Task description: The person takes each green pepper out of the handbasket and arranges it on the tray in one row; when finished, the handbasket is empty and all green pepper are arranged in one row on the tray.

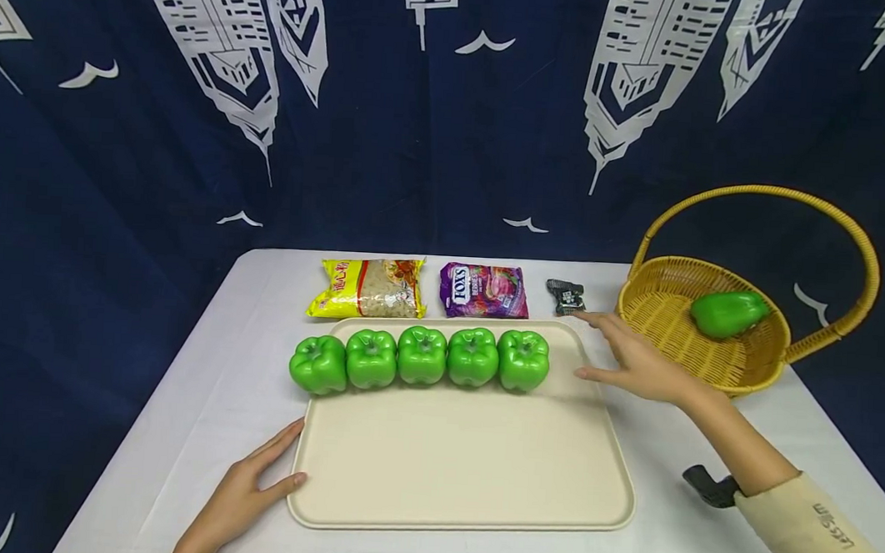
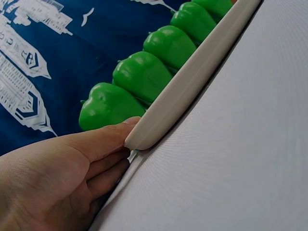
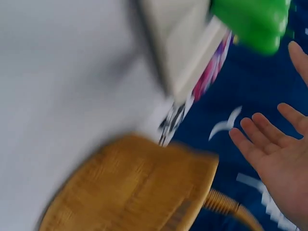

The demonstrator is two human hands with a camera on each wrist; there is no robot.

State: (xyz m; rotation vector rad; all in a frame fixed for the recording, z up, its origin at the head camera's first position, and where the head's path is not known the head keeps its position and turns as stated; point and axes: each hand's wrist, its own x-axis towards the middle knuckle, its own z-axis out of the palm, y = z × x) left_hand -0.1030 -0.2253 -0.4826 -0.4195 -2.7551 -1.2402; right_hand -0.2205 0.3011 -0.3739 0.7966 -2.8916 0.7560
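Note:
Several green bell peppers stand in a row along the far side of a cream tray; the leftmost overlaps the tray's far left corner. My left hand rests at the tray's left side, thumb over the rim and fingers fairly straight along the edge. In the left wrist view, the left thumb touches the rim beside the peppers. My right hand hovers with fingers spread by the tray's far right corner, between it and a yellow wicker basket. It holds nothing.
A smooth green pear-shaped fruit lies in the basket, whose tall handle arches to the right. Behind the tray lie a yellow food packet, a purple FOX'S candy bag and a small black packet. A patterned blue curtain hangs behind.

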